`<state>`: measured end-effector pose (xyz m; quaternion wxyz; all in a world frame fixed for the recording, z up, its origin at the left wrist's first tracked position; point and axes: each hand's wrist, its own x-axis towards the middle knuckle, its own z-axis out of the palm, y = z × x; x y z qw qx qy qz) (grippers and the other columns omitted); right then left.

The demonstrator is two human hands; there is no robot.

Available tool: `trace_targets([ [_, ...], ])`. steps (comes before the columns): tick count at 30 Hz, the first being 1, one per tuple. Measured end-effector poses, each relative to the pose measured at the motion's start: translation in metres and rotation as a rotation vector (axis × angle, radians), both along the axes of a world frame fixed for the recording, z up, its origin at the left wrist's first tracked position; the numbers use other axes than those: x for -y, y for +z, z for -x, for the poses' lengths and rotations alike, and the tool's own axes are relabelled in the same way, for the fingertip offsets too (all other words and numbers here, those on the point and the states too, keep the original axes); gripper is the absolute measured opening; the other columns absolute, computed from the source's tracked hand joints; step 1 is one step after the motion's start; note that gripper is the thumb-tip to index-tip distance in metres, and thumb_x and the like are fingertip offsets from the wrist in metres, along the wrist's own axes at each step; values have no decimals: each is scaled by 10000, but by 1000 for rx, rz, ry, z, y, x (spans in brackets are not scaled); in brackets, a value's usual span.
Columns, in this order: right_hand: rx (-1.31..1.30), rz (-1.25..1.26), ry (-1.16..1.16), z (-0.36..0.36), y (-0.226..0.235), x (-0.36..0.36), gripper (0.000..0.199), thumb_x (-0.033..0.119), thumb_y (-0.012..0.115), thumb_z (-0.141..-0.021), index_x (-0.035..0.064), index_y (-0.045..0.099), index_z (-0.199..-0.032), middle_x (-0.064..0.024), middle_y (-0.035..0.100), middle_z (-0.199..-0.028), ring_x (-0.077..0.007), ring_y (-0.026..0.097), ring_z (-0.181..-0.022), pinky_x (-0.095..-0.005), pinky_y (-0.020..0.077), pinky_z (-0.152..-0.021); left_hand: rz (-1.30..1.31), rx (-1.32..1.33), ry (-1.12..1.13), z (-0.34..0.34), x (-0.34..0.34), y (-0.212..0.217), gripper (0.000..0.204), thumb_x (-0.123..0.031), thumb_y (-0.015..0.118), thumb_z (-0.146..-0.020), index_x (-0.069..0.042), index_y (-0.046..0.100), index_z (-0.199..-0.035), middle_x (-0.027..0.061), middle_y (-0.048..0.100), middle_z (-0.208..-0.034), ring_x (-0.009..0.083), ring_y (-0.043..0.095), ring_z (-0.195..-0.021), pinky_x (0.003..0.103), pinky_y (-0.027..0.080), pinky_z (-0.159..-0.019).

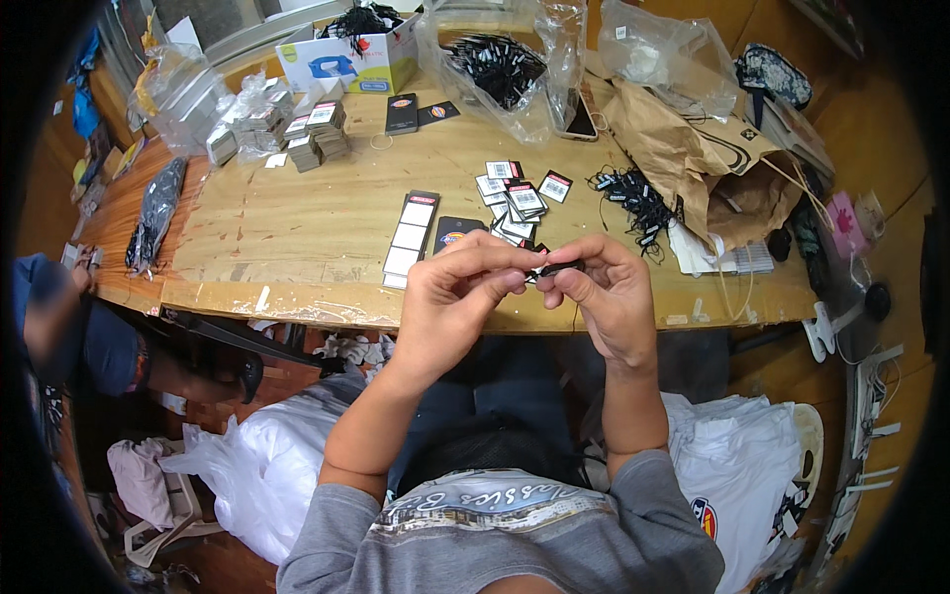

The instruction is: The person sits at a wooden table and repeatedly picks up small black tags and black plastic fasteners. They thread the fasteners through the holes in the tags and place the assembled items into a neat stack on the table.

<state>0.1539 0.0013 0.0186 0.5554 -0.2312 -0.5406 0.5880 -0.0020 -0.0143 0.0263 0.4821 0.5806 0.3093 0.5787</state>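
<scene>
Above the table's front edge, my left hand (450, 297) and my right hand (609, 302) meet, fingertips pinched together. Between them is a small black tag string (557, 268), mostly hidden by the fingers; a thin dark end hangs below my right hand. Just beyond lies a loose heap of hang tags (522, 201) with white and red labels. A black card with a label strip of white blanks (411, 238) and a black tag (453, 230) lie beyond my left hand. To the right spreads a tangled pile of black tag strings (638, 206).
An open brown paper bag (683, 148) lies at the right. Along the back of the wooden table (267, 228) stand stacked tags (319, 129), a box (346, 64) and a plastic bag of black strings (495, 74). A person's leg (109, 346) shows at left.
</scene>
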Motion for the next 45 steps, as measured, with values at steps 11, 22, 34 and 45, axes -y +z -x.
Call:
trace_targets([
  [11, 67, -11, -27, -2, 7, 6, 138, 3, 556, -752, -34, 552, -884, -87, 578, -721, -91, 543, -615, -176, 430, -543, 31, 16, 71, -3, 6, 3, 228, 38, 561, -725, 42, 512, -948, 38, 544, -781, 69, 520, -716, 180, 408, -633],
  [22, 290, -31, 2, -11, 11, 7, 134, 7, 568, -741, -27, 564, -870, -70, 578, -731, -70, 516, -584, -170, 412, -530, 35, -116, 36, -4, 8, 9, 246, 57, 576, -696, 52, 518, -935, 28, 534, -708, 69, 518, -669, 189, 426, -639],
  [34, 294, -5, -110, -16, 7, 16, 117, -12, 560, -737, -13, 515, -844, -42, 551, -741, -58, 508, -627, -182, 406, -495, 493, 272, -416, -10, 28, -46, 550, -74, 605, -725, -43, 276, -1164, 171, 503, -1058, 185, 500, -986, 257, 429, -772],
  [45, 1304, -469, -130, 13, -41, -13, 41, 30, 543, -666, 15, 514, -691, -147, 550, -618, -294, 558, -593, -360, 431, -533, 930, 659, -524, -15, 38, -113, 198, -70, 429, -838, 13, 399, -1016, 180, 519, -1011, 248, 531, -943, 335, 452, -813],
])
